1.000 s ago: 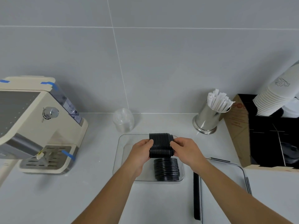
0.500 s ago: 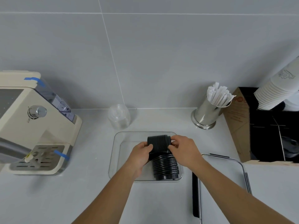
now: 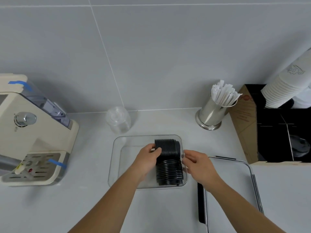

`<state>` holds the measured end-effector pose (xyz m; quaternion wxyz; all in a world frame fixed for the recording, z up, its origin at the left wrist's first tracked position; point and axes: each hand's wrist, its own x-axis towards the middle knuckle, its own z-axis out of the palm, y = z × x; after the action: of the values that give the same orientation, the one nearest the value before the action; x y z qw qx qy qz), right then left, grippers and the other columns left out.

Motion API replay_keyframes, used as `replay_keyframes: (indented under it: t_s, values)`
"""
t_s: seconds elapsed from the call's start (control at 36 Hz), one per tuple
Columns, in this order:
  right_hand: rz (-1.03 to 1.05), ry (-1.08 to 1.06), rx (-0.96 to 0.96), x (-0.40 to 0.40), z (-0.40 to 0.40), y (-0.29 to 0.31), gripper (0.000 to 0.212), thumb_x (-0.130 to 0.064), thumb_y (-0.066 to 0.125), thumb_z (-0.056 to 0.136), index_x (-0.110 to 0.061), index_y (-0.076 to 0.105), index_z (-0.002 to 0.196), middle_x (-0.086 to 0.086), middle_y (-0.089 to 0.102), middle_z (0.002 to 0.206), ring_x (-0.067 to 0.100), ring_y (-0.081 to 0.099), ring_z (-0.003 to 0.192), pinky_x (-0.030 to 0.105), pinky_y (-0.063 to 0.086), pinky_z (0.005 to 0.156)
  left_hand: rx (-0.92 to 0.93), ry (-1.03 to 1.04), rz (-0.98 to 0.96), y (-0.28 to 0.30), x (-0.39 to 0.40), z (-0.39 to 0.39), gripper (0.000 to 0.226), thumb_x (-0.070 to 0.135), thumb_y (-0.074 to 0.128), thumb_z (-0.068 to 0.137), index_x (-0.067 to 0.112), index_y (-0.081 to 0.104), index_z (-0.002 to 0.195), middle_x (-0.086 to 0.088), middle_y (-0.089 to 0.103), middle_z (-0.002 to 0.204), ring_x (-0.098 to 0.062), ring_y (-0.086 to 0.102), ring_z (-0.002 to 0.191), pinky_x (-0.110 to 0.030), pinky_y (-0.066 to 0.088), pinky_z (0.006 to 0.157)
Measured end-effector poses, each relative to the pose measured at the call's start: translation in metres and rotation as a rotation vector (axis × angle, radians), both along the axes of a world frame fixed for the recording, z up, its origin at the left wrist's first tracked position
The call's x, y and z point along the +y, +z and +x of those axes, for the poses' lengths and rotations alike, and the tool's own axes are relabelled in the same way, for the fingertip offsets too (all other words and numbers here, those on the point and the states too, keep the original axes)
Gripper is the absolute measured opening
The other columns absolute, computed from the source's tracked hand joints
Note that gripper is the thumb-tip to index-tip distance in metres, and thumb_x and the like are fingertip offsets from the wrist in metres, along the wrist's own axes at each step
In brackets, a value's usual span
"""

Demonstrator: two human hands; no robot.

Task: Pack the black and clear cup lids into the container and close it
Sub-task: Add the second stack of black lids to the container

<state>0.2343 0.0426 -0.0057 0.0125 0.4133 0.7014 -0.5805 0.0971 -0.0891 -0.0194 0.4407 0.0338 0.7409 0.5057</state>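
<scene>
Head view showed two stacks of black cup lids lying on their sides inside the clear container (image 3: 116, 158), both along its right-hand wall. The rear stack (image 3: 168, 147) lay across the far right corner, and the front stack (image 3: 169, 172) ran from it toward the near wall, the two touching where they met. The left hand (image 3: 149, 158) was inside the container with its fingers curled against the left end of the rear stack, thumb on the lids' rims, gripping that stack. The right hand (image 3: 196, 163) was at the container's right wall, its fingertips (image 3: 184, 156) pinched together at the rim; whether they actually clasped the rim could not be told.

Behind the container stood a stack of clear cup lids (image 3: 118, 119), apart from it, close to the tiled wall. The container's lid (image 3: 230, 190) lay flat on the counter just to the right, under the right forearm. A steel cup of wrapped straws (image 3: 214, 111) stood at the back right, with a cardboard box (image 3: 244, 121) and a stack of white paper cups (image 3: 284, 88) beyond it. A cream espresso machine (image 3: 33, 135) occupied the left side.
</scene>
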Motion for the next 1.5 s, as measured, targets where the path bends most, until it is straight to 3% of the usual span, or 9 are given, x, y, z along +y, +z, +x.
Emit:
replay_keyframes:
  t_s: [0.14,0.33,0.53,0.72,0.86,1.03,1.17,1.33,1.5]
  values:
    - [-0.119,-0.036,0.074,0.001,0.003,-0.002,0.031,-0.002,0.053,0.093,-0.019,0.078,0.085,0.025,0.071,0.095,0.022,0.059,0.077,0.065,0.049,0.091,0.009,-0.048,-0.024,-0.002,0.001,-0.001,0.022,0.031,0.055,0.092,0.028,0.063,0.112,-0.002,0.071,0.112,-0.020,0.067,0.106,-0.044,0.049,0.103]
    - [-0.123,-0.044,0.064,0.000,0.002,0.000,0.039,-0.006,0.055,0.093,-0.035,0.080,0.086,0.003,0.078,0.090,0.022,0.062,0.080,0.057,0.052,0.094,0.020,-0.015,-0.021,-0.004,-0.001,0.000,0.018,0.031,0.057,0.094,0.027,0.065,0.109,0.000,0.072,0.110,-0.020,0.068,0.105,-0.044,0.049,0.103]
    - [-0.141,-0.073,0.041,0.000,0.003,-0.014,0.015,-0.011,0.056,0.088,-0.005,0.069,0.087,0.009,0.060,0.075,0.021,0.055,0.073,0.065,0.046,0.094,0.023,0.008,-0.029,0.002,-0.001,0.002,0.010,0.027,0.057,0.095,0.028,0.066,0.100,-0.001,0.071,0.107,-0.021,0.067,0.104,-0.043,0.050,0.102]
    - [-0.254,-0.163,0.069,-0.002,0.006,0.008,0.032,-0.002,0.060,0.090,-0.016,0.074,0.065,0.006,0.065,0.079,0.019,0.059,0.077,0.042,0.056,0.089,0.030,0.033,-0.053,0.011,-0.007,0.004,0.024,0.029,0.060,0.093,0.018,0.069,0.111,-0.004,0.072,0.109,-0.021,0.068,0.099,-0.039,0.054,0.096]
    - [-0.278,-0.183,0.092,-0.002,0.012,0.015,0.019,-0.002,0.060,0.090,0.016,0.061,0.095,0.010,0.055,0.082,0.019,0.054,0.079,0.026,0.054,0.079,0.011,0.033,-0.053,0.021,-0.020,0.005,0.020,0.030,0.061,0.091,0.022,0.070,0.106,-0.003,0.072,0.111,-0.019,0.069,0.101,-0.033,0.052,0.090]
    - [-0.258,-0.234,0.093,-0.005,0.020,0.024,0.035,-0.010,0.068,0.089,-0.006,0.065,0.123,0.010,0.071,0.106,0.023,0.068,0.106,0.037,0.053,0.098,0.003,0.080,-0.028,0.035,-0.043,0.011,0.028,0.031,0.063,0.090,0.019,0.065,0.115,-0.005,0.067,0.116,-0.019,0.069,0.099,-0.031,0.053,0.090]
    - [-0.300,-0.284,0.131,-0.014,0.028,0.033,0.035,-0.009,0.068,0.089,-0.005,0.065,0.123,0.012,0.071,0.108,0.028,0.068,0.109,0.038,0.053,0.099,-0.032,0.134,0.020,0.050,-0.069,0.017,0.009,0.027,0.062,0.093,0.022,0.066,0.099,-0.007,0.069,0.115,-0.024,0.068,0.106,-0.035,0.052,0.095]
    - [-0.403,-0.312,0.215,-0.028,0.030,0.046,0.015,-0.007,0.060,0.094,-0.009,0.065,0.108,0.010,0.070,0.103,0.025,0.068,0.096,0.036,0.051,0.093,-0.111,0.217,0.099,0.056,-0.104,0.018,0.020,0.026,0.062,0.094,0.014,0.066,0.111,-0.010,0.071,0.111,-0.024,0.069,0.103,-0.034,0.054,0.091]
    - [-0.445,-0.343,0.255,-0.048,0.021,0.044,0.023,-0.012,0.058,0.096,-0.008,0.062,0.118,0.012,0.069,0.116,0.028,0.066,0.107,0.040,0.048,0.098,-0.151,0.306,0.167,0.057,-0.143,0.013,0.019,0.020,0.057,0.097,0.012,0.068,0.110,-0.014,0.072,0.111,-0.029,0.069,0.105,-0.039,0.054,0.094]
